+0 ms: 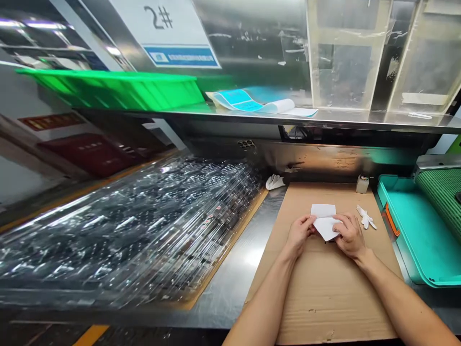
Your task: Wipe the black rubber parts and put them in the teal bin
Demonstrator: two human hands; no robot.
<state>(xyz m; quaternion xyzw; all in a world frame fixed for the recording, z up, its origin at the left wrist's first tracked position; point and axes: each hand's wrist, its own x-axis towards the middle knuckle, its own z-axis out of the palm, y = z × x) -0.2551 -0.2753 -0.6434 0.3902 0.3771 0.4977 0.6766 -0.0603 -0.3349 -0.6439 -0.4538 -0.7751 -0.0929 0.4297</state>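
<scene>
Cardboard sheet (pixel 324 288) covers the steel surface (pixel 230 269) in front of the person and carries the work. Both hands meet over its far half, on 2 overlapping white sheets (pixel 324 218) that lie flat on the cardboard, one squared behind, the other turned at an angle in front. The left hand (pixel 298 233) is partly closed, its fingertips pinching the left edge of the angled sheet. The right hand (pixel 348 235) lies curled over the right edge, fingers pressing down on it; a small dark item shows just beneath the paper, too small to identify.

The sheets appear thin, light and limp, likely to crease or slide on the cardboard, so a grip at the edges or corners with light pressure suits them.

White finger cots (pixel 365 217) lie just right of the hands. A small bottle (pixel 362 184) stands farther back, a teal tray (pixel 421 230) sits at the right, and stacked clear plastic trays (pixel 144 226) fill the left.
</scene>
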